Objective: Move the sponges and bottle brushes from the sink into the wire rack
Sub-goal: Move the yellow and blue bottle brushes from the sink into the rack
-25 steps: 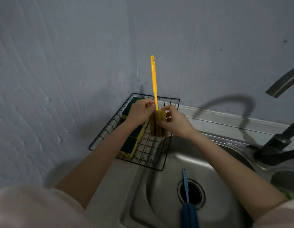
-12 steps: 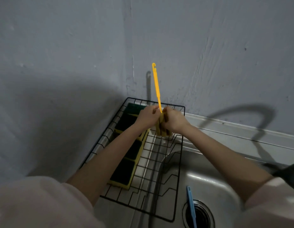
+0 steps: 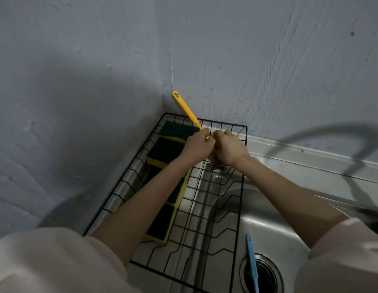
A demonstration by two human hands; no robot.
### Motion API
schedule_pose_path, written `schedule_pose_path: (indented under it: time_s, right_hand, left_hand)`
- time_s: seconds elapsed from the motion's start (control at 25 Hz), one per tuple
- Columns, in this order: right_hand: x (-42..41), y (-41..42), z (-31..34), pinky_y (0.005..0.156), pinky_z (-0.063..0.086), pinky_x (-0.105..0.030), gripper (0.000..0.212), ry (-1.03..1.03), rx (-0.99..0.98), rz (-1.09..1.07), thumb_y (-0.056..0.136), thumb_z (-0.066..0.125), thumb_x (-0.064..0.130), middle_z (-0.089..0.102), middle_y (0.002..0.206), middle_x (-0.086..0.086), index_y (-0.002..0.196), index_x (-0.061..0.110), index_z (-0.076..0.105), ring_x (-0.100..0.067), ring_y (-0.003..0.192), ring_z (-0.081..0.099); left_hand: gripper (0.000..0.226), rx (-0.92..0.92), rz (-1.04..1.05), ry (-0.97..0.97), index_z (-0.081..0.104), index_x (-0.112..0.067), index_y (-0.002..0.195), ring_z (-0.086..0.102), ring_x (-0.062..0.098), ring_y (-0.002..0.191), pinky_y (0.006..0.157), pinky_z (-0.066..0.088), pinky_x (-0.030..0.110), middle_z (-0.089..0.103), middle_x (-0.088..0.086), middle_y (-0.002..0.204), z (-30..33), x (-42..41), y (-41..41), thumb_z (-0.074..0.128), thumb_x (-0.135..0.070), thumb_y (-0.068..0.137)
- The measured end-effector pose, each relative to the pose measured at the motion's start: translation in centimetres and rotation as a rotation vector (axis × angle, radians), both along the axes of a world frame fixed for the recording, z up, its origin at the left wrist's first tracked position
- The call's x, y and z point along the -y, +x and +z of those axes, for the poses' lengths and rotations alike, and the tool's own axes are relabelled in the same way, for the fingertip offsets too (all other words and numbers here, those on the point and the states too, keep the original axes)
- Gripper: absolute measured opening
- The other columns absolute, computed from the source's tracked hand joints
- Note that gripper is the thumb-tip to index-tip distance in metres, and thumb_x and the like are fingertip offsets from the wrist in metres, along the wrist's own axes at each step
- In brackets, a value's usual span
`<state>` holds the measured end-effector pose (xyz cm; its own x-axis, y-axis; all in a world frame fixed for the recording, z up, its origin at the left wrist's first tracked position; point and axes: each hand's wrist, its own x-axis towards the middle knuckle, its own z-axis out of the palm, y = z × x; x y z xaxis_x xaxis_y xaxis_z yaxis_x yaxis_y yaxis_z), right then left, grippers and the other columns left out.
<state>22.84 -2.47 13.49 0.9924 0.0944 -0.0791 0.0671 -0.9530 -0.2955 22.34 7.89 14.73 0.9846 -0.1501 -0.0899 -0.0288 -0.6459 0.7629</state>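
Both my hands hold a yellow bottle brush (image 3: 187,112) over the far end of the black wire rack (image 3: 239,208). My left hand (image 3: 195,148) grips the handle near its base, and my right hand (image 3: 229,148) is closed around the tan sponge head, which is mostly hidden. The handle leans up to the left, toward the wall corner. Several green and yellow sponges (image 3: 166,152) lie in a row along the rack's left side, partly under my left forearm. A blue bottle brush (image 3: 252,261) lies in the steel sink (image 3: 268,225), its handle over the drain.
The rack sits in the wall corner, bridging the counter and the sink's left rim. The drain (image 3: 262,273) is at the lower right. A dark faucet base shows at the right edge, and its shadow arcs across the wall.
The yellow brush has gone lower and farther back over the rack, and its handle has tipped from near upright to leaning left. Both hands stay closed on it.
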Motion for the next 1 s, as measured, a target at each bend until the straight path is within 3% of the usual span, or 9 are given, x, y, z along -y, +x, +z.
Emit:
schedule_pose_path:
  time_s: [0.08,0.16,0.28,0.44,0.52,0.6,0.76,0.84,1.0]
  right_hand:
    - [0.1,0.1,-0.1,0.089,0.045,-0.044,0.041,-0.013,0.011,0.002,0.089,0.049,0.013,0.046,0.129,-0.020,0.129,0.007,0.040,-0.039,0.118,0.049]
    - [0.3,0.0,0.0,0.089,0.046,-0.044,0.044,-0.012,0.009,-0.007,0.089,0.049,0.013,0.046,0.129,-0.019,0.131,0.008,0.039,-0.038,0.118,0.049]
    - [0.4,-0.5,0.6,0.093,0.046,-0.045,0.047,0.035,0.015,-0.005,0.089,0.050,0.012,0.046,0.131,-0.019,0.134,0.009,0.037,-0.038,0.119,0.049]
    - [1.3,-1.5,1.8,0.096,0.045,-0.041,0.048,0.104,0.058,-0.023,0.090,0.051,0.014,0.045,0.136,-0.017,0.136,0.012,0.038,-0.035,0.122,0.049]
    - [2.0,-2.3,2.5,0.098,0.045,-0.041,0.046,0.132,0.088,-0.027,0.089,0.051,0.016,0.047,0.135,-0.018,0.134,0.011,0.040,-0.034,0.121,0.049]
    - [2.8,-3.6,3.3,0.099,0.045,-0.041,0.044,0.185,0.136,-0.042,0.089,0.050,0.016,0.049,0.133,-0.019,0.132,0.009,0.043,-0.034,0.119,0.051]
    - [5.2,-7.3,3.7,0.094,0.044,-0.036,0.038,0.311,0.223,-0.124,0.089,0.052,0.015,0.054,0.126,-0.019,0.126,0.007,0.049,-0.032,0.111,0.057]
    - [6.8,-9.4,3.0,0.090,0.044,-0.032,0.035,0.382,0.207,-0.186,0.088,0.054,0.013,0.059,0.121,-0.020,0.122,0.005,0.052,-0.031,0.107,0.060]
    - [10.0,-13.6,-0.3,0.089,0.045,-0.031,0.031,0.401,0.102,-0.283,0.086,0.054,0.008,0.064,0.115,-0.021,0.117,0.002,0.056,-0.033,0.104,0.062]
  left_hand:
    - [0.030,0.004,-0.040,0.057,0.034,-0.028,0.067,0.040,0.014,0.066,0.068,0.032,0.026,0.036,-0.007,0.066,0.0,0.1,-0.2,0.036,-0.013,0.092]
    - [0.016,-0.007,-0.092,0.084,0.050,-0.015,0.088,0.050,0.022,0.074,0.064,0.034,0.029,0.050,0.007,0.077,0.3,0.2,-0.4,0.035,-0.012,0.092]
    - [0.030,-0.001,-0.126,0.111,0.055,-0.003,0.111,0.055,0.037,0.098,0.072,0.038,0.033,0.060,0.025,0.102,1.0,0.5,-1.0,0.034,-0.010,0.092]
    - [0.035,0.014,-0.124,0.115,0.055,-0.004,0.120,0.056,0.032,0.103,0.080,0.042,0.032,0.062,0.020,0.110,2.3,0.6,-1.8,0.035,-0.012,0.093]
    - [0.036,0.031,-0.119,0.099,0.055,-0.004,0.121,0.055,0.025,0.095,0.077,0.039,0.028,0.062,0.017,0.106,3.2,0.8,-2.7,0.034,-0.012,0.093]
    - [0.035,0.057,-0.125,0.057,0.057,-0.007,0.120,0.056,0.025,0.101,0.079,0.039,0.025,0.063,0.015,0.114,4.1,1.4,-4.0,0.035,-0.012,0.093]
    - [0.034,0.003,-0.162,-0.101,0.056,-0.008,0.121,0.055,0.021,0.119,0.103,0.043,0.034,0.061,0.010,0.126,5.2,3.3,-7.3,0.040,-0.013,0.092]
    - [0.034,-0.053,-0.196,-0.169,0.055,-0.007,0.122,0.055,0.022,0.118,0.103,0.044,0.037,0.060,0.012,0.126,5.2,4.6,-9.1,0.041,-0.011,0.091]
    - [0.029,-0.019,-0.240,-0.102,0.059,-0.005,0.115,0.058,0.026,0.113,0.096,0.043,0.030,0.064,0.015,0.121,3.4,7.4,-13.1,0.045,-0.010,0.091]
